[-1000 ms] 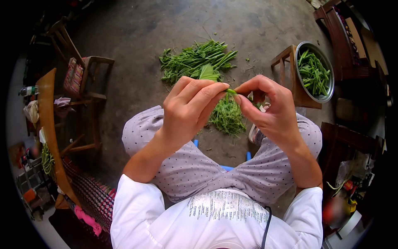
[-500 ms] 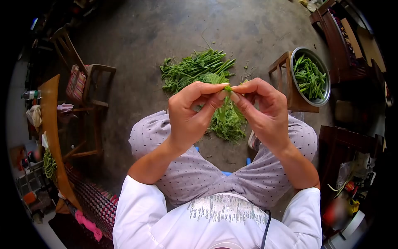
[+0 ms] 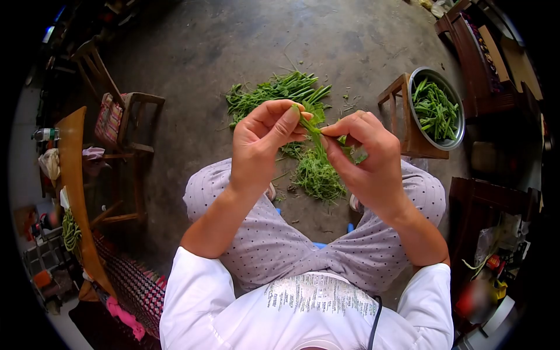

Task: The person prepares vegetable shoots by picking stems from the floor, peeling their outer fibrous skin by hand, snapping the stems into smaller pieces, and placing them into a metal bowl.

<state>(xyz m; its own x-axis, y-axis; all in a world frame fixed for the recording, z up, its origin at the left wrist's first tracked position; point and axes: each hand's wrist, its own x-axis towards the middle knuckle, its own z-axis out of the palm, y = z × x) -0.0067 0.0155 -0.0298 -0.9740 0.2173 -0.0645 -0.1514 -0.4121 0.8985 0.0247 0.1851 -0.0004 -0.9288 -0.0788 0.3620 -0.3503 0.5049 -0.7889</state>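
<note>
Between my hands is a leafy green vine shoot (image 3: 312, 123), held up above the floor. My left hand (image 3: 265, 137) pinches its upper part between thumb and fingers. Thumb and forefinger of my right hand (image 3: 366, 151) are closed on the same shoot, a little lower and to the right. Beyond my hands a pile of green stems and leaves (image 3: 280, 90) lies on the concrete floor. Below the shoot sits a smaller heap of curly green trimmings (image 3: 318, 178), between my feet.
At the right, a metal basin (image 3: 462, 119) with cut green stems (image 3: 434, 111) stands on a wooden stool (image 3: 402, 111). A wooden chair (image 3: 137, 111) and a table edge (image 3: 73, 175) are on the left. Dark wooden furniture (image 3: 484, 204) stands at the far right.
My hands were fingertip to fingertip on the shoot. Now my left hand is slightly higher and left, my right hand has drawn apart, and more of the shoot shows between them.
</note>
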